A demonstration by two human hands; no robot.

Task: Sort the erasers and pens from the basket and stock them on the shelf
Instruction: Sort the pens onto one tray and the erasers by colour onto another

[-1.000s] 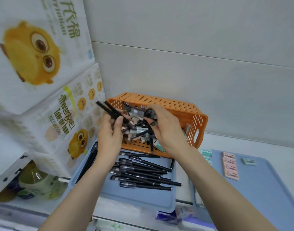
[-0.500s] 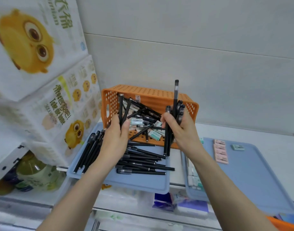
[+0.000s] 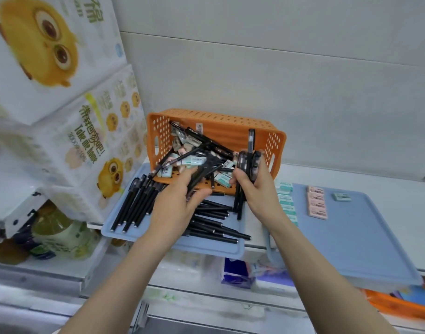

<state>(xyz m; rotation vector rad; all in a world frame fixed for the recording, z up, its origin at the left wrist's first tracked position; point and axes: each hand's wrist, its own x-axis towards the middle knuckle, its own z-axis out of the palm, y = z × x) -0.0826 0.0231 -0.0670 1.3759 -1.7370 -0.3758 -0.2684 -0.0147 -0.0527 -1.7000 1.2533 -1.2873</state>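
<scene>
An orange basket (image 3: 216, 119) lies tipped on its side on the shelf, with black pens and small erasers (image 3: 194, 161) spilling toward its mouth. My left hand (image 3: 175, 206) is over the left blue tray (image 3: 206, 249) at the basket's mouth, and its fingers curl round a few blurred black pens (image 3: 203, 173). My right hand (image 3: 258, 189) grips an upright bundle of black pens (image 3: 248, 162) beside the basket's right wall. Several black pens (image 3: 213, 225) lie on the left tray. Pink erasers (image 3: 316, 203) and green erasers (image 3: 287, 203) sit in columns on the right blue tray (image 3: 351, 237).
Stacked tissue packs with a yellow owl print (image 3: 69, 131) stand close on the left. A yellow-green bottle (image 3: 54, 227) stands below them. Packaged goods (image 3: 238, 271) fill the lower shelf. Another orange basket's edge (image 3: 399, 307) shows at the bottom right. A white wall backs the shelf.
My left hand has dropped toward the left tray and its pens have tilted from upright to slanting. My right hand keeps its upright bundle, a little lower.
</scene>
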